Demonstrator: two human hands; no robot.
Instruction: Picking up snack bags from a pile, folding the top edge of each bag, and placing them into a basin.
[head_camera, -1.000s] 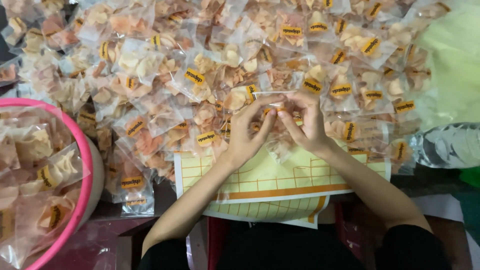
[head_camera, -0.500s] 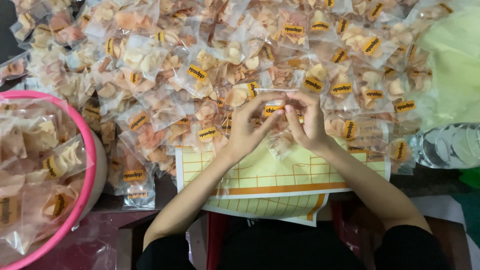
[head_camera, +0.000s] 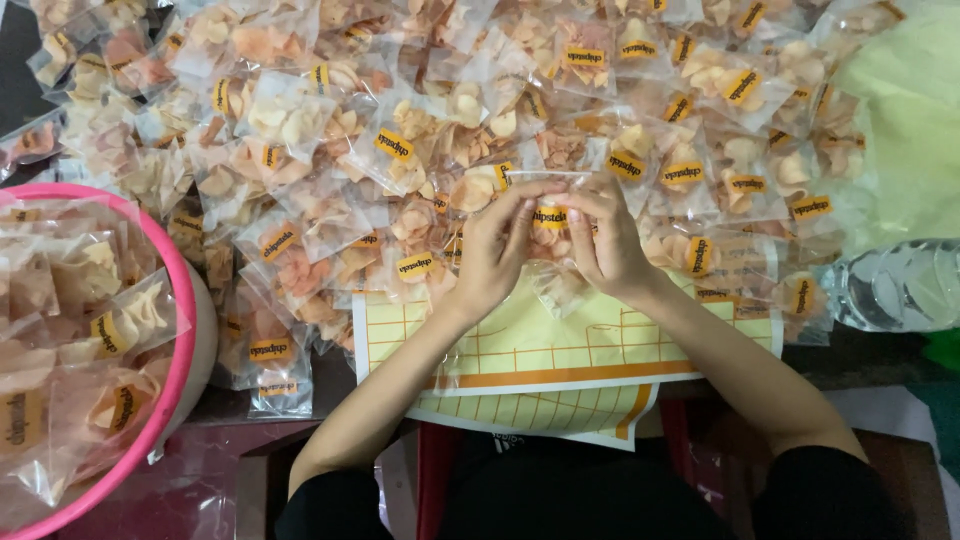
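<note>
You held one small clear packet (head_camera: 549, 222) of chips between both hands, above the near edge of the heap of packets (head_camera: 420, 130). Your left hand (head_camera: 497, 250) gripped the packet's left side, its fingers closed narrowly on the film. Your right hand (head_camera: 603, 240) gripped the right side, with thumb and fingers pinched near the yellow label. The packet's open top edge stretched as a straight line between your fingertips.

The heap of identical packets, each clear with a yellow label and pale or orange chips inside, covered the far part of the table (head_camera: 210, 470). Directly under your wrists lay yellow sheets (head_camera: 540, 350) printed with an orange grid, stacked and slightly offset, with one clear packet (head_camera: 558, 288) resting on their far edge just below your hands.

To your left stood a pink basin (head_camera: 178, 330), filled with more packets. To your right lay a clear plastic bottle (head_camera: 900, 285) on its side, near a pale green bag (head_camera: 915, 110).
</note>
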